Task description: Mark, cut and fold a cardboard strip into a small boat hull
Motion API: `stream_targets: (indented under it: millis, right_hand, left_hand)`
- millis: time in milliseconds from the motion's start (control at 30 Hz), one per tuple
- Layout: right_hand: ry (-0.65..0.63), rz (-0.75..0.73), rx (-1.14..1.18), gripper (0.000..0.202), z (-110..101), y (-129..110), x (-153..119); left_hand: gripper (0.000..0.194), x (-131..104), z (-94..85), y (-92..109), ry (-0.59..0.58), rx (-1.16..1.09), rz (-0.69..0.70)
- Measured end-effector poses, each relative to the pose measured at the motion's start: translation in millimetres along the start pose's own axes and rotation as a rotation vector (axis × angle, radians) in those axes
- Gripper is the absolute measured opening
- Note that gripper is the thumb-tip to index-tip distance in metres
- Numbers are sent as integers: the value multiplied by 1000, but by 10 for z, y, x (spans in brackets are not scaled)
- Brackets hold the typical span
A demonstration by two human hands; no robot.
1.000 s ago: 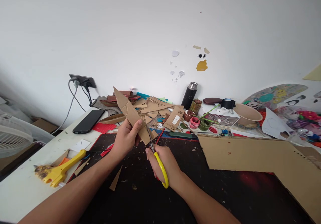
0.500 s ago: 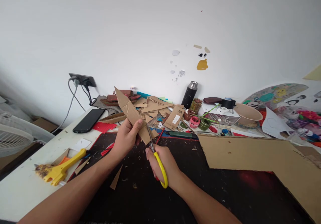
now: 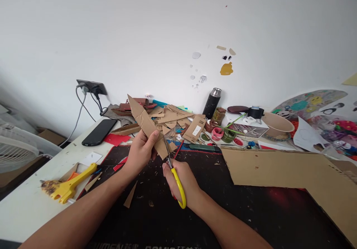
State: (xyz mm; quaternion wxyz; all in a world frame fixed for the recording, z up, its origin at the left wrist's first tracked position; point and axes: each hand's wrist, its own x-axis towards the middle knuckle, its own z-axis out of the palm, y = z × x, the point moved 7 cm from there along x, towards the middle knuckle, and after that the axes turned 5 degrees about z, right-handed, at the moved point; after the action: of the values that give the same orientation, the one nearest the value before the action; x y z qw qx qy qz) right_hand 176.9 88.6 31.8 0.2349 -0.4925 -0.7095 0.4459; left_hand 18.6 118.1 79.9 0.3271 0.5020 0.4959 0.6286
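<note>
My left hand [image 3: 142, 148] is closed on a long pointed strip of cardboard [image 3: 145, 122], thumb on top, tip angled up and to the left. In my right hand [image 3: 184, 178] is a pair of scissors [image 3: 178, 184] with a yellow handle; a bit of red shows under the fingers. The blades meet the right edge of the strip near its lower end. Both hands are above the dark mat [image 3: 156, 219]. A thin cardboard sliver [image 3: 130, 195] lies on the mat below my left wrist.
A yellow glue gun [image 3: 69, 186] and a black phone [image 3: 99, 132] lie at the left. Behind my hands are a heap of cardboard scraps [image 3: 173, 117], a black flask [image 3: 212, 104] and paint jars [image 3: 217, 133]. A large cardboard sheet [image 3: 273, 167] covers the right side.
The view has shifted slightly, showing lettering at the mat's front edge. Both hands keep nearly the same pose, with the scissors still at the strip's edge.
</note>
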Motion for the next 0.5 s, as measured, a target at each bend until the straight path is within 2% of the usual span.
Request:
stream_targets:
  millis: [233,400,500]
  right_hand:
    - [30,-31,-23,34,-15,-39,23]
    - [-85,91,106,36,74,122,60]
    - [-129,41,134,36,61,98,58]
  left_hand:
    - [48,-8,-3,-29,4,-17,1]
    - [48,5,-11,-28,3,-10,-4]
    - [50,10,-22,-4,7,3,1]
